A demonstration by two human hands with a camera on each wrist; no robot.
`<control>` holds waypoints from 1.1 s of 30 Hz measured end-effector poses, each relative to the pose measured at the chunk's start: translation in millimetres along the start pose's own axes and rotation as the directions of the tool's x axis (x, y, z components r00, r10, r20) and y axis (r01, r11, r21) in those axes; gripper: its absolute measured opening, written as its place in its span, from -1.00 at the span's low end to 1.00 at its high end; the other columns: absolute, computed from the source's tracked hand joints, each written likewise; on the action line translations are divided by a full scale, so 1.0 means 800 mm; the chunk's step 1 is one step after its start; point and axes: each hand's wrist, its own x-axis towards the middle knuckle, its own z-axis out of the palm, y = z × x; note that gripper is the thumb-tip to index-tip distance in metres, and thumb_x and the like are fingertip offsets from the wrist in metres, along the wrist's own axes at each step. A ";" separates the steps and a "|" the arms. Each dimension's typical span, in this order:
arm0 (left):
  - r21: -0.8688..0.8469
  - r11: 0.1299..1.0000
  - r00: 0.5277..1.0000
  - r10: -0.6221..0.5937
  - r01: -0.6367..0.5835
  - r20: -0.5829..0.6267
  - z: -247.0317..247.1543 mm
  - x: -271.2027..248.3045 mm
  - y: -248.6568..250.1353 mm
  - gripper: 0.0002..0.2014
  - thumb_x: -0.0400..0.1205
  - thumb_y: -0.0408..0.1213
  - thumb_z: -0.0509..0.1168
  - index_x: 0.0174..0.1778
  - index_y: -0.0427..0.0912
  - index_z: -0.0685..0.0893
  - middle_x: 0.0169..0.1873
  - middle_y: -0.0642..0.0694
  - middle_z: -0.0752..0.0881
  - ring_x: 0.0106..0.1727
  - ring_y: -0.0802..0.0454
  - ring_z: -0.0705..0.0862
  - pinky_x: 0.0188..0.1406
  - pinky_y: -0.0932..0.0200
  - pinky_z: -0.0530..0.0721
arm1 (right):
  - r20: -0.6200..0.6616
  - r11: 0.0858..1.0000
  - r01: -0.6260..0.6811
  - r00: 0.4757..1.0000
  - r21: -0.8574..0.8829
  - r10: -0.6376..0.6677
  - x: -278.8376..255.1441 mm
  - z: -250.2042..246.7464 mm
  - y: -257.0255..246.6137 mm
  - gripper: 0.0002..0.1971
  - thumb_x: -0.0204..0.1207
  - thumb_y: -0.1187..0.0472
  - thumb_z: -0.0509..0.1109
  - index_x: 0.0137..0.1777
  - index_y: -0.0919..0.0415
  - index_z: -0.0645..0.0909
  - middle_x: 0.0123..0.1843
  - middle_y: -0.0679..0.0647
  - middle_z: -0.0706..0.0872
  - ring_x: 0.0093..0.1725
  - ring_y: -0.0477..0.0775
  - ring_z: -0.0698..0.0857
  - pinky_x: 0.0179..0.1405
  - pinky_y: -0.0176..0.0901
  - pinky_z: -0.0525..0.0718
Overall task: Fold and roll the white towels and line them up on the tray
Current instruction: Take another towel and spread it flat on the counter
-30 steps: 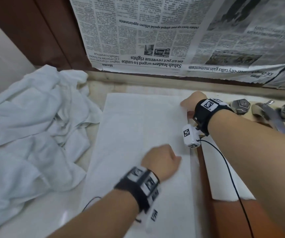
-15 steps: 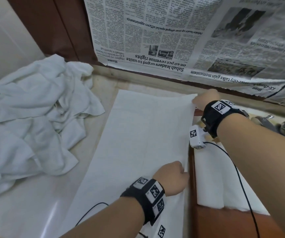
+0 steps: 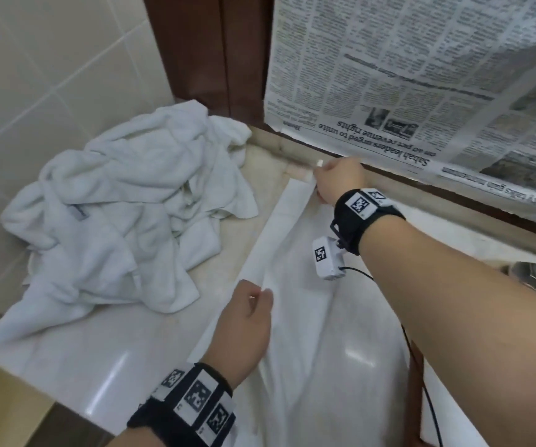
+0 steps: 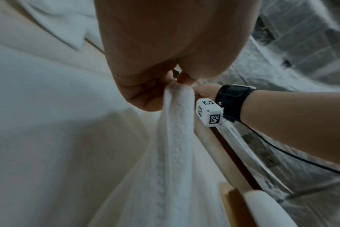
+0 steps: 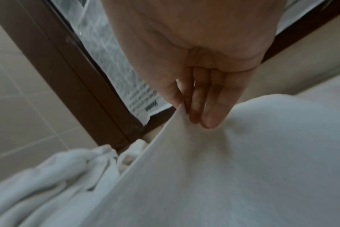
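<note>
Now both hands hold one long edge of a white towel, lifted off the counter.

Nearer the body, the left hand (image 3: 244, 330) pinches the towel (image 3: 318, 350) edge between thumb and curled fingers; farther off, by the wall, the right hand (image 3: 337, 183) pinches the same edge near its far corner, thumb against fingertips (image 5: 210, 121). Between them the edge runs taut, and the rest of the cloth drapes down onto the pale stone counter (image 3: 105, 359). Just left of it a heap of crumpled white towels (image 3: 124, 208) lies against the tiled wall. Newspaper (image 3: 421, 79) hangs upside down behind the right hand. Whether a tray lies under the cloth cannot be told.
</note>
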 end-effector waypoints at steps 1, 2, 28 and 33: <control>0.007 1.000 0.999 -0.022 0.022 -0.031 -0.005 0.008 -0.007 -0.77 0.80 -0.04 0.20 -0.06 -0.11 0.52 -0.54 0.18 0.46 -0.51 0.21 0.44 -0.40 0.23 0.44 | 0.021 0.997 0.035 0.999 -0.071 -0.033 0.001 0.013 -0.005 -0.62 0.65 0.04 0.28 0.00 0.36 0.77 -0.12 0.29 0.85 -0.13 0.31 0.83 -0.07 0.10 0.84; 0.022 0.999 0.998 -0.037 0.038 -0.047 -0.010 0.015 -0.013 -0.78 0.79 -0.03 0.21 -0.04 -0.09 0.54 -0.53 0.18 0.49 -0.51 0.23 0.47 -0.36 0.19 0.47 | 0.054 0.987 0.060 0.997 -0.152 -0.052 0.002 0.024 -0.009 -0.62 0.70 0.04 0.24 0.07 0.32 0.78 -0.02 0.27 0.85 -0.06 0.29 0.82 -0.03 0.04 0.81; 0.186 0.978 0.988 -0.112 0.092 0.103 -0.094 -0.151 -0.044 -0.71 0.51 -0.44 0.30 -0.04 0.07 0.74 -0.29 0.15 0.84 -0.28 0.13 0.78 -0.23 0.22 0.69 | 0.237 0.634 0.314 0.949 -0.707 -0.206 0.010 0.086 0.044 -0.46 0.75 -0.11 -0.06 0.71 -0.07 0.15 0.63 0.20 0.31 0.57 0.35 0.29 0.37 0.48 0.42; 0.348 0.925 0.963 -0.219 0.154 0.157 -0.159 -0.205 -0.078 -0.69 0.53 -0.44 0.28 -0.02 0.09 0.73 -0.23 0.09 0.83 -0.28 0.13 0.76 -0.29 0.15 0.70 | 0.246 0.648 0.311 0.950 -0.696 -0.192 0.010 0.079 0.047 -0.45 0.76 -0.11 -0.07 0.74 -0.09 0.12 0.67 0.20 0.27 0.61 0.33 0.25 0.41 0.46 0.41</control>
